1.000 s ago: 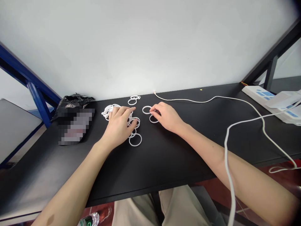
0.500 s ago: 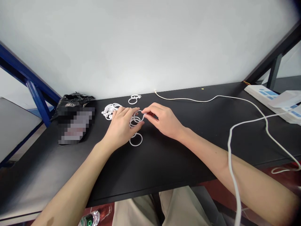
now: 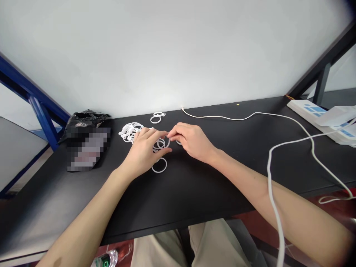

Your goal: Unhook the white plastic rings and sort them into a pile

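My left hand (image 3: 144, 150) curves around several thin white rings (image 3: 159, 144), its thumb and fingers closed about them above the black table. My right hand (image 3: 191, 139) pinches at the edge of a white ring beside the left fingertips; part of a white ring (image 3: 178, 142) shows below its fingers. One loose white ring (image 3: 159, 165) lies under my left hand, toward me. A pile of white rings (image 3: 130, 130) with small knob-like ends sits to the left of that hand, partly covered by it. The exact joint between the fingertips is hidden.
Two linked white rings (image 3: 158, 117) lie near the wall. A black plastic bag (image 3: 86, 120) is at the left of the black table (image 3: 172, 204). A white cable (image 3: 244, 118) runs right, and another cable (image 3: 272, 178) crosses before my right forearm. White boxes (image 3: 314, 115) stand at right.
My right hand has turned slightly inward against the left fingertips, and a ring part now shows beneath it. The left hand stays around the rings with little movement.
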`<state>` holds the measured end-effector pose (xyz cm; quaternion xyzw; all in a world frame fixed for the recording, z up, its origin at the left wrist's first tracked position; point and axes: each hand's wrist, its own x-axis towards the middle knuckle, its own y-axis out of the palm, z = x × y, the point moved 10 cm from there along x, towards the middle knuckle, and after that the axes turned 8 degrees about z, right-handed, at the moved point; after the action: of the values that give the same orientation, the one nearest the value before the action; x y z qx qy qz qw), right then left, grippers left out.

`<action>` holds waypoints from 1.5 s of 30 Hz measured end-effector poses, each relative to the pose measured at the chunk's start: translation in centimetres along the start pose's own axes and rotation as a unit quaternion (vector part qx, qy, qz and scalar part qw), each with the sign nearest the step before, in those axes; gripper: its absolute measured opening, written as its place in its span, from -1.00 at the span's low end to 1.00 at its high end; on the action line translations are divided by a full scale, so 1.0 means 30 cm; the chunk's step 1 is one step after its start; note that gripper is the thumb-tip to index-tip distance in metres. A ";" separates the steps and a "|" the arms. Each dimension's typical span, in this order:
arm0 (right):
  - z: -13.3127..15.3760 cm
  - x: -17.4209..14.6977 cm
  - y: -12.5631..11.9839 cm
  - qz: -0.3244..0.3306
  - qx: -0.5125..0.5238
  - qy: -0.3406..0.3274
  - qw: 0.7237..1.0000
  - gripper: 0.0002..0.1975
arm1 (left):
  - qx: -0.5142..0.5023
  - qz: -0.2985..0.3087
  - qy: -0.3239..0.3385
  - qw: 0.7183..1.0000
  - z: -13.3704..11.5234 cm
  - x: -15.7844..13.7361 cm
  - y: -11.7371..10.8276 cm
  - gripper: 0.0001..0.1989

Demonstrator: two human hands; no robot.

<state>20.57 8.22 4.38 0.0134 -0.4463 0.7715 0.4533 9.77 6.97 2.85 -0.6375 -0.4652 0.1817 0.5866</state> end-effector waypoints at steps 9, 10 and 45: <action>-0.111 -0.009 -0.044 0.041 -0.132 0.141 0.980 -0.73 | 0.067 -0.046 -0.094 0.992 0.084 -0.010 -0.046 -0.62; -0.131 -0.015 -0.041 0.073 -0.162 0.163 0.971 -0.69 | 0.084 -0.045 -0.121 0.988 0.104 -0.014 -0.046 -0.60; 0.033 -0.016 -0.001 0.000 -0.004 -0.035 0.999 -0.76 | 0.019 -0.085 -0.098 0.991 0.070 -0.010 -0.080 -0.76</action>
<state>20.48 7.20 4.80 0.0383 -0.4646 0.7688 0.4376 7.08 7.64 4.43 -0.5631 -0.5696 0.2016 0.5638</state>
